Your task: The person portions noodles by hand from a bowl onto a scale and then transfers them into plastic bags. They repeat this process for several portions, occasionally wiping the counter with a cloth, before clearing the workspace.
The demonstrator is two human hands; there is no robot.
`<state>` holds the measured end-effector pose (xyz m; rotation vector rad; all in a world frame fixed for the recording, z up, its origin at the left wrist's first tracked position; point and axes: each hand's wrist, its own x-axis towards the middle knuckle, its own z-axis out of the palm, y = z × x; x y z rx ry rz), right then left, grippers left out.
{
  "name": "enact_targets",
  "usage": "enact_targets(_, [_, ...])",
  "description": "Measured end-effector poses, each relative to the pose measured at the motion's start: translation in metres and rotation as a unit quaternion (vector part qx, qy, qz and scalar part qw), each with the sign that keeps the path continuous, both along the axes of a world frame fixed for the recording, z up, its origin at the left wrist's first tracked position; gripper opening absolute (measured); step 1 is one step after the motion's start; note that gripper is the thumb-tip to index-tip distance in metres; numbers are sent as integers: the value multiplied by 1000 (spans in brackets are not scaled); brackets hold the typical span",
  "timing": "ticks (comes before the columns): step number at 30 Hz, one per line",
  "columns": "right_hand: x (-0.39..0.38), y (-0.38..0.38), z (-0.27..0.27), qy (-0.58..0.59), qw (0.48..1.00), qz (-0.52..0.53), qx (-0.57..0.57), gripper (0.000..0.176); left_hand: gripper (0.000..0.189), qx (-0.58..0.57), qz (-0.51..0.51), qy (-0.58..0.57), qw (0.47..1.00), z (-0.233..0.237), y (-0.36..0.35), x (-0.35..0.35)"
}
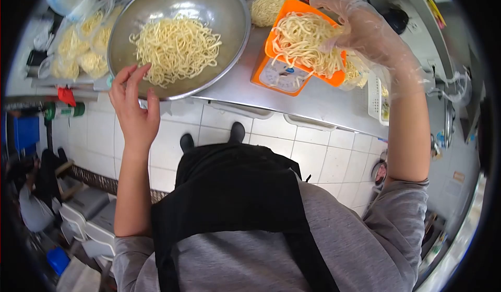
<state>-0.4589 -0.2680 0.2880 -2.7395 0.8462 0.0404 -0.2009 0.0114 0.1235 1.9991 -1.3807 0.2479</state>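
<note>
Black apron (229, 198), noodle bags (73, 44) beside bowl (125, 36), left fingers (135, 84) spread at its rim, right fingers (340, 7) at tray's (338, 78) noodles (308, 38), grip unclear

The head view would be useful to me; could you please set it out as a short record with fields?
Left hand: bare, open, at the near rim of the metal bowl; contact unclear
Right hand: plastic-gloved, at the loose noodles on the orange tray
Bowl contents: noodle heap
Scale: orange, dial below the tray
Left of bowl: bagged noodles
</note>
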Motion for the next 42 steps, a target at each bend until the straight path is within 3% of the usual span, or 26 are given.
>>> enact_targets(3, [-2, 13, 15, -37, 998, -47, -22, 62, 46, -20, -43, -15, 999, 9, -3, 12])
enact_targets(5, [2, 29, 25, 16, 988, -149, -37, 56, 46, -19, -77, -10, 997, 11, -1, 22])
enact_targets(6, [-2, 33, 18, -77, 990, -107, -57, 39, 47, -21, -92, -8, 995, 11, 2, 29])
enact_targets(7, [-9, 47, 16, -80, 987, -124, -57, 39, 47, -19, -109, -11, 994, 11, 7, 37])
enact_targets(8, [-1, 76, 25, -90, 974, -181, -104, 32, 46, -22, -117, -4, 993, 12, 13, 46])
enact_targets(10, [5, 98, 40, -100, 945, -301, -77, 31, 46, -26, -137, -1, 990, 11, 26, 64])
enact_targets(11, [-10, 92, 27, -102, 941, -313, -78, 31, 46, -28, -128, 2, 991, 8, 35, 75])
enact_targets(13, [-50, 87, -31, -376, 868, -292, -142, 41, 46, -33, -127, 4, 991, 1, 56, 95])
enact_targets(15, [-51, 109, -90, -609, 647, -440, -132, 52, 46, -53, -107, 53, 991, -10, 80, 115])
enact_targets(16, [-47, 120, -115, -660, 596, -453, -70, 52, 48, -47, -96, 63, 992, -15, 92, 125])
enact_targets(18, [-34, 130, -188, -703, 547, -453, 47, 59, 49, -41, -88, 93, 991, -22, 113, 141])
enact_targets(19, [-23, 128, -218, -698, 552, -445, 103, 68, 49, -31, -75, 124, 989, -24, 121, 149])
enact_targets(21, [40, 136, -215, -650, 602, -448, 121, 64, 50, -28, -75, 131, 988, -25, 132, 161])
enact_targets(22, [43, 136, -207, -653, 601, -446, 119, 64, 49, -27, -66, 133, 989, -23, 136, 165])
enact_targets(24, [49, 134, -183, -555, 690, -414, 211, 52, 48, -27, -57, 131, 989, -19, 143, 171])
enact_targets(25, [43, 136, -166, -559, 688, -412, 210, 52, 48, -38, -49, 135, 989, -17, 146, 173])
enact_targets(27, [16, 141, -121, -302, 808, -444, 243, 45, 48, -49, -40, 138, 988, -19, 151, 181])
enact_targets(29, [3, 140, -73, -157, 877, -445, 95, 38, 49, -42, -10, 137, 990, -27, 158, 187])
enact_targets(31, [-19, 110, -44, -15, 940, -318, -125, 34, 49, -21, 7, 157, 987, -38, 164, 190])
enact_targets(33, [4, 95, -3, 128, 907, -289, -278, 31, 50, -3, 20, 175, 984, -41, 162, 189])
enact_targets(37, [38, 68, -1, 59, 937, -193, -284, 34, 51, 1, 17, 172, 985, -36, 144, 175])
enact_targets(40, [42, 49, -20, 90, 952, -213, -201, 37, 52, -15, 15, 162, 987, -33, 122, 161])
enact_targets(42, [35, 38, -22, 93, 977, -158, -112, 38, 52, -33, 15, 160, 986, -30, 107, 150])
